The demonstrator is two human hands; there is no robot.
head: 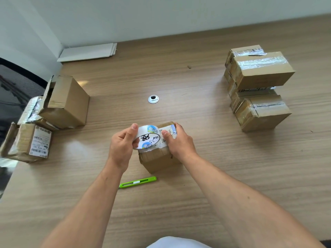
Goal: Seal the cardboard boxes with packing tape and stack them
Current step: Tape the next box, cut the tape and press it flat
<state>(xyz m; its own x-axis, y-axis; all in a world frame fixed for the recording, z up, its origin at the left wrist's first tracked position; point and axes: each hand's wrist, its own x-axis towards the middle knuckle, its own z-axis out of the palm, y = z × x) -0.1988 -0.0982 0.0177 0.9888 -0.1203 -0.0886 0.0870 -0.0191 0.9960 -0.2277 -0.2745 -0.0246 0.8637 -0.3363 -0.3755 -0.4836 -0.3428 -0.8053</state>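
Observation:
A small cardboard box (157, 160) with a white shipping label stands on the wooden table (197, 176) in front of me. My left hand (121, 145) grips a roll of packing tape (148, 137) held over the box's top left. My right hand (179, 140) curls over the box's top right side, thumb pressing on the label. Sealed, taped boxes (259, 86) are stacked at the right. Several open, torn boxes (62, 102) sit at the left.
A green utility knife (137, 182) lies on the table just in front of the box. A round cable grommet (153, 99) is set in the table's middle. Flat white sheets (87, 52) lie at the back left corner. A dark chair (16, 86) stands beyond the left edge.

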